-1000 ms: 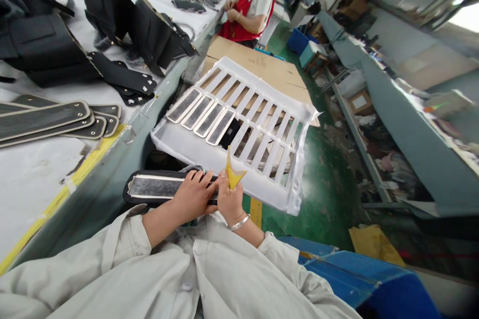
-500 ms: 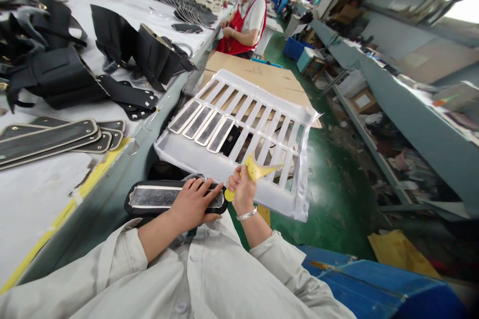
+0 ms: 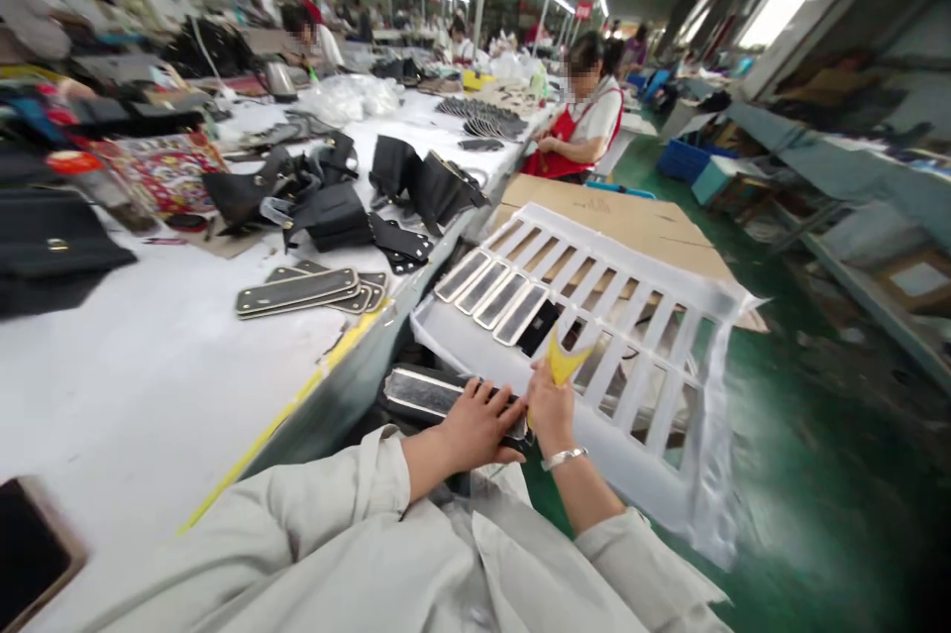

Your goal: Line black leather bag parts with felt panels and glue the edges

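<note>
My left hand [image 3: 481,427] lies across the right part of a long black padded piece [image 3: 416,389]. Its fingers are stretched over a grey strip with pale edges on the top of that piece, and its thumb is at the near side. Right beside it, my right hand [image 3: 551,407] is closed around a yellow tool [image 3: 566,358] with a V-shaped end pointing up and away. The tool's lower tip is mostly hidden at the end of the padded piece. What supports the padded piece cannot be made out.
A white slotted frame [image 3: 475,356] stands ahead, with several grey strips [image 3: 496,294] on its left, over cardboard [image 3: 631,222]. At left, a white table [image 3: 149,395] carries stacked black straps [image 3: 297,292] and black leather parts [image 3: 331,215]. A person in a red apron [image 3: 576,133] sits beyond.
The view has swung left and up, so everything shows further right and more of the table and room appears. Both hands stay at the padded piece; the yellow tool's forked end is turned more upright.
</note>
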A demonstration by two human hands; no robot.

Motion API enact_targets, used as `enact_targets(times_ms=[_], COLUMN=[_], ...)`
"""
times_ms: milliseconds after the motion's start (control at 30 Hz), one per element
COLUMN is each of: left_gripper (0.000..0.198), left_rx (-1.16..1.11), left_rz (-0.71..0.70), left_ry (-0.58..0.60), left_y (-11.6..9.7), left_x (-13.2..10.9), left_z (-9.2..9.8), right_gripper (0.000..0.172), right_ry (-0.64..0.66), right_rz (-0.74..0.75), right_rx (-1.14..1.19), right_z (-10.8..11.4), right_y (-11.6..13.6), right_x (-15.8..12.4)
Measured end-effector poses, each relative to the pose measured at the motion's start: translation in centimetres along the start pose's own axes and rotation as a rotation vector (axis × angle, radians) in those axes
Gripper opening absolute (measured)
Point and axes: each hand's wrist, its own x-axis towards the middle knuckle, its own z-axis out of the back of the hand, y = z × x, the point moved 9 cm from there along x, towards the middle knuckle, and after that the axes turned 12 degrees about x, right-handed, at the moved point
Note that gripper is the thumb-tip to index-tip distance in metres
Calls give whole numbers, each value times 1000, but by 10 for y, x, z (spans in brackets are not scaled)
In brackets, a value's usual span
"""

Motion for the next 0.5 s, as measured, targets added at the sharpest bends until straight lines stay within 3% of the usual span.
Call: enact_targets(times_ms=[133,233,367,433,500], left_gripper=[80,81,60,48,40], left_rx=[-317,-840,-1663,-1899,-1973], left_rz=[79,224,466,615,770], left_ry=[-67,-218,-326,-361,-493], left_y=[16,41,67,78,102], left_x=[-33,-73,-129,-154,-179], left_z=[21,45,47,38,31], right_gripper=[35,34,38,38,39], right_ry=[96,329,669,761,848], right_rz=[-78,-273,-652,-742,-823], right_rx=[232,268,95,84,78], right_z=[-18,-62,-133,-158,-175], right_y=[25,31,-5,-23,-38], right_x=[-19,-68,-162,-197,-219])
